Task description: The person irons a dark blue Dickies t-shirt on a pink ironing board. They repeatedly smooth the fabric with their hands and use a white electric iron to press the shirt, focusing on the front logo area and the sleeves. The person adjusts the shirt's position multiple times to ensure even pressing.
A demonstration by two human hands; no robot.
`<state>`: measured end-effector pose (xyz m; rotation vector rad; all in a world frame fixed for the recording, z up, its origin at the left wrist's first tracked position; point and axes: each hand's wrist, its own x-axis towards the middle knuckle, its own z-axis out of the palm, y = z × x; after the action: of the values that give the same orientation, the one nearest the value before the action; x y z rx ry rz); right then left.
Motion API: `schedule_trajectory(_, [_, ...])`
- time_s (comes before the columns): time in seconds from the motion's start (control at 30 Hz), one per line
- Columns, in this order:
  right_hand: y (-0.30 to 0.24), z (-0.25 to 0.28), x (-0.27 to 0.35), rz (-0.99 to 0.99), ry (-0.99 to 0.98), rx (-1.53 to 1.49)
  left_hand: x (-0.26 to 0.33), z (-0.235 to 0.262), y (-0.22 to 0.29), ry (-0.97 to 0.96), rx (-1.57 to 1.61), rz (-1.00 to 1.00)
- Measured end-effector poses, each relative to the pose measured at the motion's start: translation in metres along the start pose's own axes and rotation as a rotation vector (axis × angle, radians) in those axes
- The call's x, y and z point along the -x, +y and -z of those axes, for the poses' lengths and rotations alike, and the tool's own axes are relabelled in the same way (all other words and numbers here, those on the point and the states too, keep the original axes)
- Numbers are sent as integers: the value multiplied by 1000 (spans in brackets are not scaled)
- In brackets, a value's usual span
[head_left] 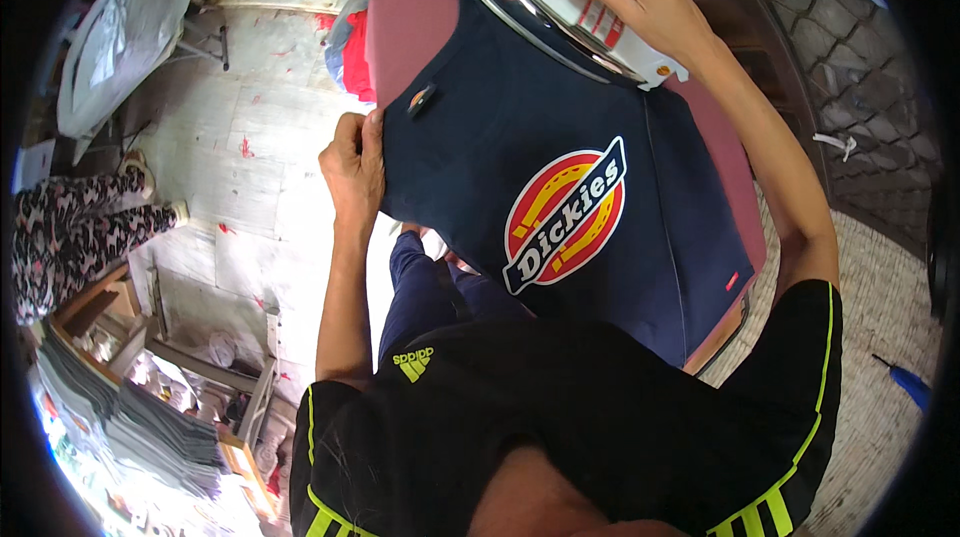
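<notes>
A navy blue garment, probably a T-shirt, lies spread over an ironing board with a dusty pink cover. A large round print in red, yellow and white with a slanted lettered band shows on the cloth. My right hand is wrapped round the handle of a white and chrome electric iron, which rests at the garment's far part. On the left, my left hand pinches the garment's edge, near a small label. A thin pale line runs down the cloth's right side.
Red and grey cloth hangs beyond the board's left edge. Stacked grey garments lie on a wooden rack at the lower left. Another person's patterned trouser legs show at far left. A dark patterned door stands at the right.
</notes>
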<state>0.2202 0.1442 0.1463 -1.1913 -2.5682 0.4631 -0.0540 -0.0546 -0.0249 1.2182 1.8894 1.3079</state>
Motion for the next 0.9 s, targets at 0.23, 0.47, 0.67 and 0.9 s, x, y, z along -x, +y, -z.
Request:
schedule_trajectory(0.23, [-15, -2, -34, -192, 60, 89, -9, 8, -4, -58, -30, -91])
schedule_trajectory(0.47, [16, 61, 57, -391, 121, 83, -16, -13, 74, -182, -71, -566])
schedule_trajectory(0.67, [-9, 145, 211, -611, 341, 158, 39, -141, 157, -690, -87, -963])
schedule_trajectory(0.9, [-35, 190, 390, -715, 665, 265, 233, -271, 201, -1126, -241, -1348])
